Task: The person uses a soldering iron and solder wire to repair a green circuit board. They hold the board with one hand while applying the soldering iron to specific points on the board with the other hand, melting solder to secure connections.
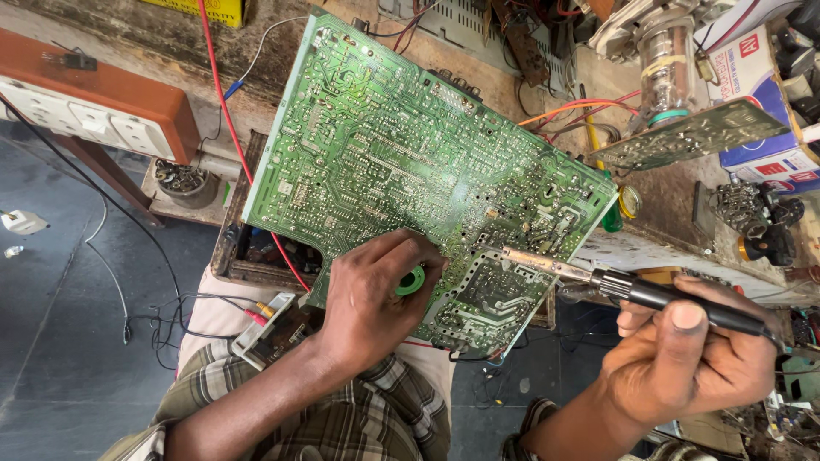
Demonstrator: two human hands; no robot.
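Note:
A large green circuit board (pixel 401 162) lies solder side up, tilted across the workbench edge and my lap. My left hand (pixel 371 294) rests on its near edge, fingers closed around a small green spool (pixel 412 281). My right hand (pixel 692 354) grips a black-handled soldering iron (pixel 649 294). The iron's metal tip (pixel 495 251) touches the board near its lower middle, just right of my left hand.
A red and white switch board (pixel 102 111) sits at the upper left. A red wire (pixel 226 111) runs under the circuit board. A second smaller circuit board (pixel 692 132) with a glass tube, boxes and small parts crowd the upper right. A multimeter (pixel 269 329) lies on my lap.

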